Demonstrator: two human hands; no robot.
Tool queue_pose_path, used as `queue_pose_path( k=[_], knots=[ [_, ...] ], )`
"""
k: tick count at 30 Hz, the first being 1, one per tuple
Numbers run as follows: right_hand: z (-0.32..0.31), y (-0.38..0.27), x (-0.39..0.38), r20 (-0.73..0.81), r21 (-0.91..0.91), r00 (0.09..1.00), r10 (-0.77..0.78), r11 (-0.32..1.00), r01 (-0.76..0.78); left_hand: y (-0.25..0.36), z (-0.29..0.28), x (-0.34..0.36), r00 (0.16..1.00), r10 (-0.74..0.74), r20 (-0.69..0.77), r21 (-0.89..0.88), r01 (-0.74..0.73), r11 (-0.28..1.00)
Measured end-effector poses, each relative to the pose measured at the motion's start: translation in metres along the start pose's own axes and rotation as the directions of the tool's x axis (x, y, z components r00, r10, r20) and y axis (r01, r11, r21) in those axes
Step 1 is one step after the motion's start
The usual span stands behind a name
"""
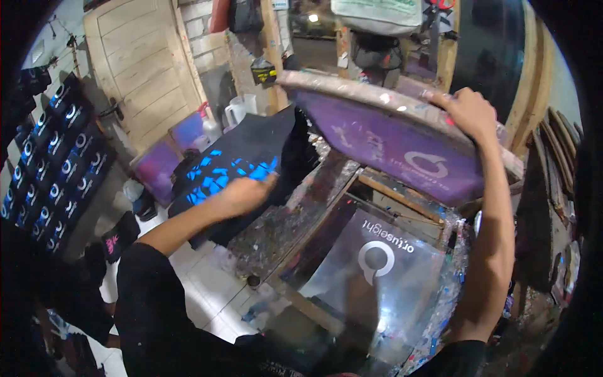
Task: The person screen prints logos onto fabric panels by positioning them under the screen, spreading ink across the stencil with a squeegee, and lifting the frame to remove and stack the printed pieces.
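Observation:
My right hand (pixel 470 114) grips the upper rim of a screen printing frame (pixel 402 107). The frame is tilted up, showing purple mesh with a pale round logo. Below it lies a printing bed with a shiny clear sheet (pixel 402 301) on it, bearing a white ring-shaped logo and lettering. Over at the left, my left hand (pixel 248 193) is closed in front of black fabric (pixel 267 132) with a broken blue print. Its curled fingers touch or overlap the fabric; whether they pinch it is hidden.
Black pieces with blue and white prints (pixel 59 163) hang or lie at the far left. Purple screens (pixel 157 166), a spray bottle (pixel 209 125) and a clear jug (pixel 235 112) stand by the door (pixel 135 56). Stacked boards (pixel 559 151) lean at the right.

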State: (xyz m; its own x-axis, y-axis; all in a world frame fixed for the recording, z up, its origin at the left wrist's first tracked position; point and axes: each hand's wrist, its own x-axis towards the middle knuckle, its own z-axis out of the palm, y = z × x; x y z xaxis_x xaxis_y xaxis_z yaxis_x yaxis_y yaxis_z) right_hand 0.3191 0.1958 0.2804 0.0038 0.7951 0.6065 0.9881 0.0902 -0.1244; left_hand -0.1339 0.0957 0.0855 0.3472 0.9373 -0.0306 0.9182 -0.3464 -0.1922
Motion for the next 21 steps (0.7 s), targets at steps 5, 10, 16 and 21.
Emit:
queue_pose_path(
  k=[5, 10, 16, 21],
  knots=[
    [-0.002, 0.002, 0.001, 0.104, -0.002, 0.994, 0.041, 0.999, -0.041, 0.128, 0.110, -0.022, 0.904, 0.249, 0.347, -0.107, -0.226, 0.968],
    [0.012, 0.005, 0.001, -0.005, -0.040, 1.000, -0.028, 0.999, 0.028, 0.206, 0.145, -0.046, 0.954, 0.185, 0.236, -0.304, -0.109, 0.946],
    [-0.009, -0.017, -0.007, 0.092, -0.049, 0.993, 0.074, 0.996, -0.070, 0.171, 0.122, -0.048, 0.942, 0.300, 0.147, -0.665, -0.130, 0.735],
    [-0.011, -0.022, -0.009, 0.060, 0.011, 0.998, 0.004, 1.000, -0.005, 0.138, 0.183, -0.081, 0.921, 0.378, -0.098, -0.556, -0.366, 0.746]
  ],
)
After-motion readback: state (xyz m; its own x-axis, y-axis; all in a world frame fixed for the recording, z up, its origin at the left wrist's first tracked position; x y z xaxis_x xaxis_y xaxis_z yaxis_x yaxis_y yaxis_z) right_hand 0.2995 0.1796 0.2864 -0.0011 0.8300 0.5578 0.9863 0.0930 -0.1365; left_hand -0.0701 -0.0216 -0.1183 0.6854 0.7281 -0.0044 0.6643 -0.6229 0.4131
